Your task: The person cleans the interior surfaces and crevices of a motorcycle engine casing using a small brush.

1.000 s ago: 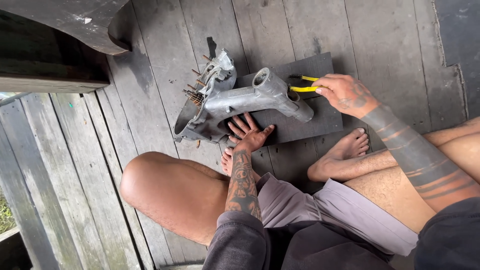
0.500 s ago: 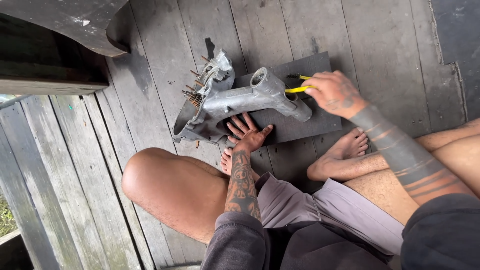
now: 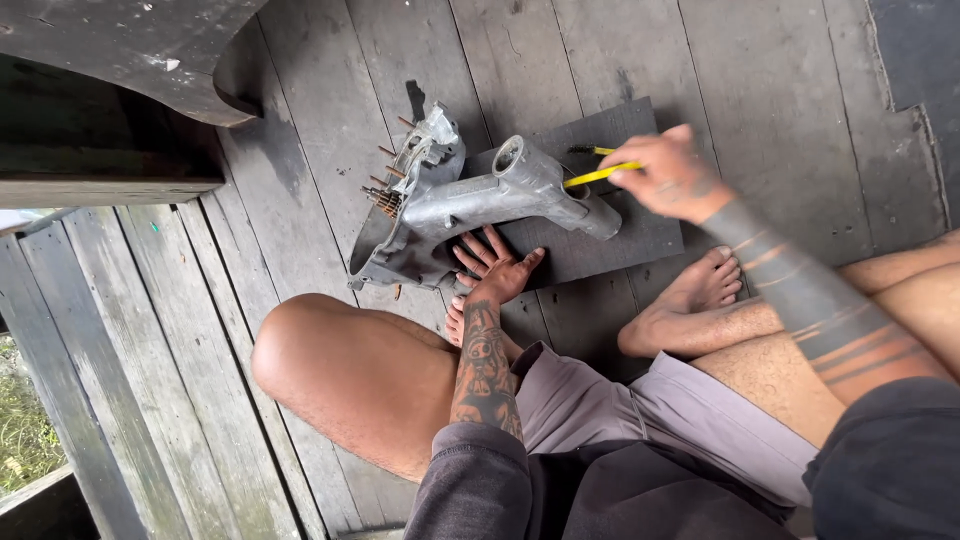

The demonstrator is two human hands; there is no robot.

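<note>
A grey cast-metal engine casing with a long tubular arm lies on a dark mat on the plank floor. Several rusty studs stick out of its left end. My left hand presses flat against the casing's near side, fingers spread. My right hand grips yellow-handled pliers, whose tip points at the casing's right end, by the tube opening.
My bare knee and crossed legs fill the foreground, one foot resting at the mat's near edge. A dark curved object and a wooden beam sit at the upper left. Grey floorboards stretch beyond the mat.
My right hand has moved the yellow pliers left, closer to the casing's tube end. My left hand stays pressed on the casing.
</note>
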